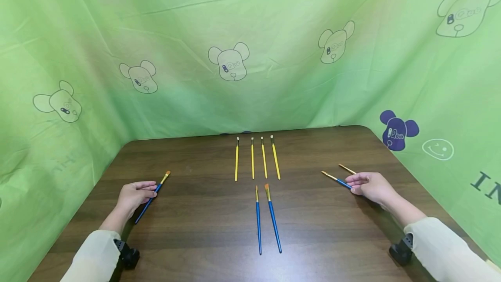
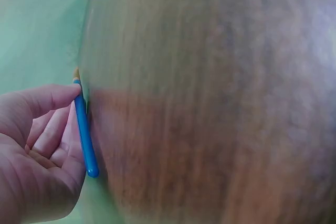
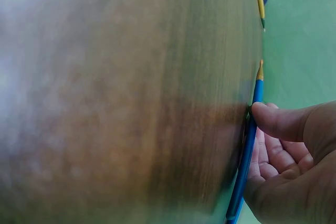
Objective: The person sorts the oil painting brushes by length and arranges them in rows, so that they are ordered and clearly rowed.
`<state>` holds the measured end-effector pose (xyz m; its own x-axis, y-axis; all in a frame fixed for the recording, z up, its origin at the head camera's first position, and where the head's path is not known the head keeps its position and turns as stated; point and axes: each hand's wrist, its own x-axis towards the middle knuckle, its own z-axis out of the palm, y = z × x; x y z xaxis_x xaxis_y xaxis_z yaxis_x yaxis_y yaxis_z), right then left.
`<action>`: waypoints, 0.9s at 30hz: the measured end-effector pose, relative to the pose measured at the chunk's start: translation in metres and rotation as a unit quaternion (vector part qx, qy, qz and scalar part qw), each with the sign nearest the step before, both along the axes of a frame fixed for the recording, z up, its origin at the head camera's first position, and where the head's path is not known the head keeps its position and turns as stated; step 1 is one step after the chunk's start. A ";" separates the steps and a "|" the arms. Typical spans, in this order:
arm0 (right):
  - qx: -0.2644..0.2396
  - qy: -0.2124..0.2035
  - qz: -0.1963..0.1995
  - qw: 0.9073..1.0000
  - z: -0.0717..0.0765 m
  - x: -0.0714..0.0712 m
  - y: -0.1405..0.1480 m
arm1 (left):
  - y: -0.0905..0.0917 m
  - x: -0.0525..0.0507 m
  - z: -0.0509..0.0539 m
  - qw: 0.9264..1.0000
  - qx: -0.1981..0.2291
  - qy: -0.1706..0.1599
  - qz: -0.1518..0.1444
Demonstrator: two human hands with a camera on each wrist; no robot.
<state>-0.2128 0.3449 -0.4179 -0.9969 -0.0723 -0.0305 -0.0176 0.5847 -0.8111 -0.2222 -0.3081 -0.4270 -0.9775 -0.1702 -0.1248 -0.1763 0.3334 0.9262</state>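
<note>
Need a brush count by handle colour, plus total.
Yellow brushes: 4
Blue brushes: 4 (2 lying on the table, 1 in the left hand, 1 in the right hand)
Brush partly hidden by the right hand, handle colour unclear: 1
Total: 9

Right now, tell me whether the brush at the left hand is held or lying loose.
Held: the left wrist view shows the left hand pinching the blue brush, thumb against its handle.
</note>
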 end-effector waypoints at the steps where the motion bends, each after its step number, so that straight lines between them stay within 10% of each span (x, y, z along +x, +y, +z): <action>1: -0.001 -0.001 -0.001 1.000 0.000 0.001 0.000 | 0.000 0.000 0.000 1.000 0.001 0.001 -0.002; 27: -0.012 0.009 0.037 0.999 0.009 0.007 -0.012 | 0.027 -0.001 0.012 0.996 0.050 -0.011 -0.071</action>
